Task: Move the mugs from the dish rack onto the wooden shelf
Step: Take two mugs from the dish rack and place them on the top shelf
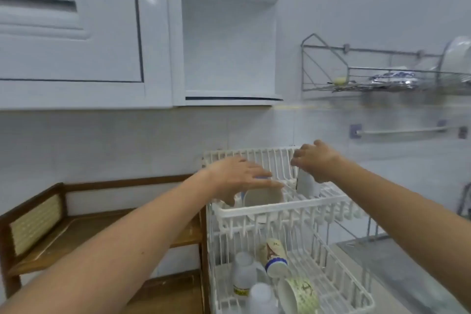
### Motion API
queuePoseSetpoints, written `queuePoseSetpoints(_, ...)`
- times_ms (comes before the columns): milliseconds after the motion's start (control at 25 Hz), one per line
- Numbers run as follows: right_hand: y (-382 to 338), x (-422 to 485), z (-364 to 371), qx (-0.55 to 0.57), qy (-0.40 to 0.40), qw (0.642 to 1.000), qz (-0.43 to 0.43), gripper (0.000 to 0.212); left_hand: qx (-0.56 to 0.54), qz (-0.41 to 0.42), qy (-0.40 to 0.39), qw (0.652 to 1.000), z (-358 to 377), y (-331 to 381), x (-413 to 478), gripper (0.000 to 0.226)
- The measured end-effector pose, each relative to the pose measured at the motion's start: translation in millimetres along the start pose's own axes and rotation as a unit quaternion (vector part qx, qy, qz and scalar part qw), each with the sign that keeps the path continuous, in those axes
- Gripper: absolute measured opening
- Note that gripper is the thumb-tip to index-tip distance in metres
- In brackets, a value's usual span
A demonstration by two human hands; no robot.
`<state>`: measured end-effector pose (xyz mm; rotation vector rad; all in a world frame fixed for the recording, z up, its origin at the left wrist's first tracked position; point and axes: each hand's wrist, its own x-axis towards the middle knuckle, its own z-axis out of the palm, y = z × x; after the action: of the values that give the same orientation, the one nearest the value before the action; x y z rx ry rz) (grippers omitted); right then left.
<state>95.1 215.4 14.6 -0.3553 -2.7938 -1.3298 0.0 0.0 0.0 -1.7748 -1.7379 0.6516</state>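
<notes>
Cabinets (76,33) in white fill the upper wall. Below, left, the wooden shelf (84,232) stands bare beside the two-tier white dish rack (280,211). Left hand (239,178) spreads open over a white mug (262,196) on the top tier — fingers resting on it, not closed. Right hand (316,160) curls loosely above a second white mug (307,183); grip cannot be told. Patterned cups (275,257) lie in the lower tier.

two white mugs (265,196) (307,183) on white dish rack (280,211) top tier, wooden shelf (102,232) left
</notes>
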Motion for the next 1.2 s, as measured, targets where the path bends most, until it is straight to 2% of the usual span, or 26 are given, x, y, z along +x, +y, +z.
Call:
queuePoseSetpoints(160,-9,30,15,-0.125,-0.073,0.984,-0.104,0.069,0.008,0.13,0.057,0.99,25,-8,17,0.111)
queuePoseSetpoints(360,-4,53,27,-0.119,-0.123,0.981,-0.092,0.065,-0.051,0.149,0.115,0.981,33,-14,25,0.109)
queuePoseSetpoints(480,-5,61,36,-0.134,-0.121,0.98,-0.083,0.063,-0.058,0.132,0.116,0.983,34,-13,29,0.109)
queuePoseSetpoints(640,-3,54,38,-0.148,-0.063,0.986,-0.053,0.066,-0.056,0.075,0.115,0.989,36,-9,28,0.104)
queuePoseSetpoints(720,1,43,33,-0.068,-0.021,0.997,0.02,0.067,-0.093,0.012,0.13,0.987,39,-5,23,0.1)
queuePoseSetpoints(800,11,28,23,0.113,0.036,0.985,0.123,0.065,-0.181,-0.08,0.177,0.964,34,-1,15,0.099)
queuePoseSetpoints(880,13,8,9,0.314,0.107,0.922,0.197,0.069,-0.247,-0.175,0.228,0.925,20,-2,9,0.1)
queuePoseSetpoints(920,8,-2,2,0.405,0.147,0.875,0.221,0.07,-0.27,-0.216,0.255,0.903,12,-2,3,0.099)
queuePoseSetpoints(1000,-1,-19,-12,0.571,0.216,0.749,0.257,0.073,-0.296,-0.29,0.299,0.86,-5,-3,-15,0.096)
queuePoseSetpoints(1080,-6,-38,-29,0.702,0.248,0.623,0.241,0.069,-0.3,-0.339,0.323,0.831,-20,1,-36,0.095)
queuePoseSetpoints(1200,-20,-55,-48,0.795,0.259,0.518,0.18,0.062,-0.295,-0.382,0.321,0.815,-29,12,-80,0.097)
